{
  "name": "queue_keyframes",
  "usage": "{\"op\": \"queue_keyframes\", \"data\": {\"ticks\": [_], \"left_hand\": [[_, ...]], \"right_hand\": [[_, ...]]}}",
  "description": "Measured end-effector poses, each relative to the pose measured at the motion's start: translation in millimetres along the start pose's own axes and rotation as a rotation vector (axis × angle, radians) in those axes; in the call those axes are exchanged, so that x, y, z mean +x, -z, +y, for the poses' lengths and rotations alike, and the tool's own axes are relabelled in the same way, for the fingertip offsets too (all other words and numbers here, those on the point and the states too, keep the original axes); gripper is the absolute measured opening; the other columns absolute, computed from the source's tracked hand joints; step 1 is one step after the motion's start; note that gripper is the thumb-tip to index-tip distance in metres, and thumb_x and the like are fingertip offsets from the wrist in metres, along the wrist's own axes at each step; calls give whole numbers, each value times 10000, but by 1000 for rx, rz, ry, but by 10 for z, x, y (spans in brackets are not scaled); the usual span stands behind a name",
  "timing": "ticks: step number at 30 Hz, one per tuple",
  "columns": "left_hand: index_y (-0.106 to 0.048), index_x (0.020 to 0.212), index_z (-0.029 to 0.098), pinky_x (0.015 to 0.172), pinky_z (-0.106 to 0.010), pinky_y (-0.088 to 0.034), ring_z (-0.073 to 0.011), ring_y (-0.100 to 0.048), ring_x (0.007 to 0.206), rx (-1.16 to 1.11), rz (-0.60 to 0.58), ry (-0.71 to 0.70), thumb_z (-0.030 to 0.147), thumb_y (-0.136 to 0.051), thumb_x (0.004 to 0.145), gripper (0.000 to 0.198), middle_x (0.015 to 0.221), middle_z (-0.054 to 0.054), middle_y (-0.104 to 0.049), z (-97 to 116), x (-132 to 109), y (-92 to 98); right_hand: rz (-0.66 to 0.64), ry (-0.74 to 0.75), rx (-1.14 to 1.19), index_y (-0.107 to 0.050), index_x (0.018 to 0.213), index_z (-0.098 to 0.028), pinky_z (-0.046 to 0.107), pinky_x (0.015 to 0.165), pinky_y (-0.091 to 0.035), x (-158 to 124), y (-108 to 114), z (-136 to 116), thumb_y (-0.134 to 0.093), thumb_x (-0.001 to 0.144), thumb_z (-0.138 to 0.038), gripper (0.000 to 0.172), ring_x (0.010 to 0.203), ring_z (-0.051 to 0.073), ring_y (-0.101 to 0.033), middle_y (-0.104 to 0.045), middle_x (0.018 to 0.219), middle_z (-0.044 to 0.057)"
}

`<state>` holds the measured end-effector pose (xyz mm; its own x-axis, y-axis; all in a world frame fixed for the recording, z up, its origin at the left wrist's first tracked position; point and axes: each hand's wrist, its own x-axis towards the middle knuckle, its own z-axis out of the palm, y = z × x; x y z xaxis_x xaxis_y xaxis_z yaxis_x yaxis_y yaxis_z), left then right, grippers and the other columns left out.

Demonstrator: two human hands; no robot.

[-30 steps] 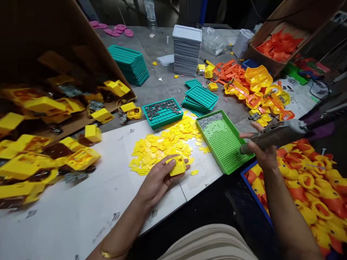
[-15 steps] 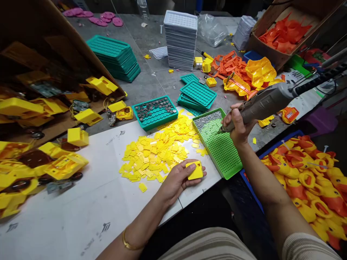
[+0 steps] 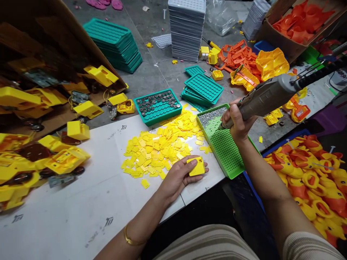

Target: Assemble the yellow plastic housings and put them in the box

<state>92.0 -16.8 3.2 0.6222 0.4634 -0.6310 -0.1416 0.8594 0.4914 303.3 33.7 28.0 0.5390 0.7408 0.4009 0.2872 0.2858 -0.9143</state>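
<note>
My left hand (image 3: 180,177) grips a small yellow plastic box (image 3: 196,166) with tiny holes in its face, thumb on top. Around the grey electric screwdriver (image 3: 267,97) my right hand (image 3: 237,122) is closed. The tool's tip points down into a bright green perforated tray (image 3: 233,155), low over its holes; whether it touches cannot be made out. Small silver screws (image 3: 213,117) lie heaped at that tray's far end. Beside my left hand spreads a pile of flat yellow plastic pieces (image 3: 154,151) on the white sheet.
A teal tray (image 3: 159,117) holds round metal parts. Farther back stand stacked teal trays (image 3: 114,47) and stacked white trays (image 3: 187,36). Yellow housings with wires (image 3: 66,162) crowd the left, by a cardboard box (image 3: 81,32). Yellow-orange duck parts (image 3: 311,173) fill a blue crate at right.
The view has shifted, so the bench items sit a little differently in the picture. Both hands keep their holds, and the screwdriver tip stays over the green tray.
</note>
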Motion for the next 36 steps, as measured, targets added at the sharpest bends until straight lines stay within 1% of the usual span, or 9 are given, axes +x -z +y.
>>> {"op": "queue_keyframes", "data": {"ticks": [4,9,13,15,18,21,24,28,36], "left_hand": [[-545,1128,99,659,-224,-599,-250,-704,936,-3,29,-16,216,-608,849,309,1043,-171,-704,18,-1,1],[-537,1152,83,672,-236,-598,-250,-704,929,14,50,-28,221,-606,847,342,1056,-185,-700,46,1,-10],[-541,1153,78,685,-238,-593,-240,-700,933,56,85,-64,226,-624,833,362,1022,-172,-704,46,-7,-11],[-545,1153,78,678,-227,-587,-228,-702,918,72,107,-74,230,-621,835,360,992,-163,-707,35,-9,-8],[-569,1133,90,674,-231,-585,-218,-708,887,79,128,-79,236,-619,835,336,970,-144,-706,11,-5,0],[-597,1101,97,685,-249,-586,-210,-707,865,84,130,-81,245,-632,824,316,945,-124,-699,-10,6,11],[-607,1105,104,690,-260,-586,-190,-696,843,94,140,-86,251,-655,803,340,942,-107,-686,-19,19,23],[-623,1089,106,702,-277,-586,-168,-666,828,113,121,-103,277,-687,772,366,956,-95,-669,-28,31,33],[-628,1071,108,693,-293,-573,-173,-635,837,148,117,-107,339,-706,739,412,921,-85,-655,-44,30,33]], "right_hand": [[9,38,105,-449,774,-261,278,372,-388,1,-18,0,-626,734,-570,358,343,101,-414,-398,462,-85],[-19,83,140,-477,753,-237,255,360,-375,13,-48,24,-652,739,-537,348,329,89,-409,-399,442,-96],[-74,141,173,-551,892,-242,251,389,-389,-16,-17,-35,-655,784,-436,245,362,93,-433,-447,477,-93],[-79,155,179,-561,915,-261,256,404,-402,-72,5,-161,-638,803,-433,219,363,92,-428,-443,484,-93],[-107,161,254,-562,860,-273,251,391,-408,-222,13,-459,-621,814,-445,188,359,89,-421,-422,499,-87],[-238,158,387,-564,851,-272,244,370,-407,-408,-13,-740,-614,825,-393,134,364,91,-424,-428,516,-78],[-399,132,458,-559,917,-274,261,376,-425,-561,-44,-865,-598,836,-371,132,382,107,-450,-438,525,-74],[-500,92,440,-543,961,-293,276,407,-441,-653,-72,-820,-585,851,-393,154,422,128,-496,-472,533,-69],[-459,43,408,-532,933,-295,282,386,-401,-664,-128,-707,-591,844,-413,158,391,127,-471,-470,538,-67]]}}
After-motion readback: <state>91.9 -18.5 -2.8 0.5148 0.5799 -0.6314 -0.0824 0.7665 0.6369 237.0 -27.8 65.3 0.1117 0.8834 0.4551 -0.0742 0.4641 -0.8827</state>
